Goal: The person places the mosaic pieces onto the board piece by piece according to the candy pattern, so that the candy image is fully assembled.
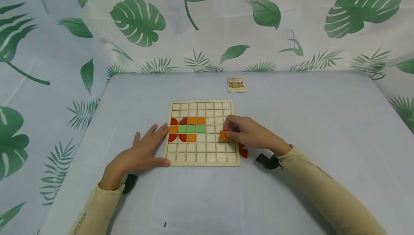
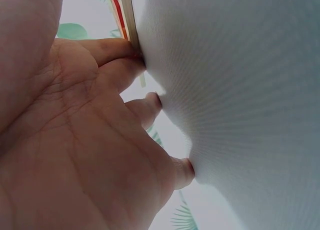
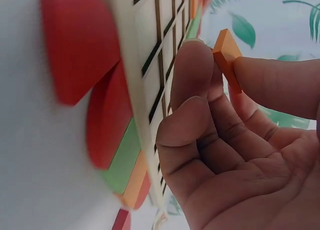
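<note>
A wooden grid board (image 1: pixel 202 157) lies on the table. On its left half sit several tiles: red quarter-round tiles (image 1: pixel 173 138), orange square tiles (image 1: pixel 191 138) and a row of green square tiles (image 1: pixel 192 129). My left hand (image 1: pixel 139 156) rests with spread fingers at the board's left edge, thumb at the lower left corner. Over the right part of the board, my right hand (image 1: pixel 247 132) pinches an orange square tile (image 3: pixel 228 55) between thumb and fingers. In the right wrist view that tile is held tilted, above the grid.
Beside the board's right edge lie loose red tiles (image 3: pixel 80 45), a green tile (image 3: pixel 122 147) and an orange tile (image 3: pixel 134 180), partly hidden by my right hand in the head view. A small pattern card (image 1: pixel 237 85) lies behind the board. Leaf-print cloth (image 1: pixel 207 23) hangs behind.
</note>
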`<state>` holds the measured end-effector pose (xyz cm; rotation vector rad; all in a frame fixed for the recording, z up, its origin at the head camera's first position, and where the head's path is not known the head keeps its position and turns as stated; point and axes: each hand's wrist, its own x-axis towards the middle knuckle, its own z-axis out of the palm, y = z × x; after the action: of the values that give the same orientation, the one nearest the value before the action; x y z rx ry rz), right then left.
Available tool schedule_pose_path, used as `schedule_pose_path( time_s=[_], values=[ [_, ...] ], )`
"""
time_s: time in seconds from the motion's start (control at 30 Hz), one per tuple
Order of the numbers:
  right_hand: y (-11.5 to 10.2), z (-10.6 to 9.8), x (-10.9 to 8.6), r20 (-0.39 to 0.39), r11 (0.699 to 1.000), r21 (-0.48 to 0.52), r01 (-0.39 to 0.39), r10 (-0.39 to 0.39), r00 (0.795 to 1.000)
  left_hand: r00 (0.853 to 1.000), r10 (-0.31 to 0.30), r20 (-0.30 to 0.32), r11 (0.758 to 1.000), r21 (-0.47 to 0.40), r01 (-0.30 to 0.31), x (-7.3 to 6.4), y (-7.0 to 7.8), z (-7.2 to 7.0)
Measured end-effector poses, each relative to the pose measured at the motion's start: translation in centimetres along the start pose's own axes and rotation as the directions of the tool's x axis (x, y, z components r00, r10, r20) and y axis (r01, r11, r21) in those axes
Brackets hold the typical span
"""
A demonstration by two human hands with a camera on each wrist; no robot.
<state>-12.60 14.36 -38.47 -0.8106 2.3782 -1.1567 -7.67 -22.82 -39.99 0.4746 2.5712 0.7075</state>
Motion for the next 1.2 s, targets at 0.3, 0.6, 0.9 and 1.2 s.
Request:
schedule_pose_path(
  time_s=[0.3,0.6,0.9,1.2],
  values=[
    [-1.1,0.8,1.5,0.021,1.000,0.012,0.022,-0.023,1.000,1.000,-0.003,0.000,1.000,-0.004,0.003,0.1,-0.2,0.0],
    [-2.0,1.7,3.2,0.046,0.999,-0.007,0.038,-0.038,0.998,1.000,-0.005,0.005,1.000,-0.005,0.005,0.1,-0.3,0.1],
    [-2.3,2.5,4.6,0.056,0.995,-0.043,0.089,-0.087,0.995,1.000,-0.010,0.000,1.000,-0.008,0.010,0.0,-0.6,0.2],
    [-2.3,3.1,5.8,0.054,0.993,-0.073,0.090,-0.087,0.995,1.000,-0.002,0.001,1.000,-0.015,0.002,0.1,-0.6,0.1]
  ],
)
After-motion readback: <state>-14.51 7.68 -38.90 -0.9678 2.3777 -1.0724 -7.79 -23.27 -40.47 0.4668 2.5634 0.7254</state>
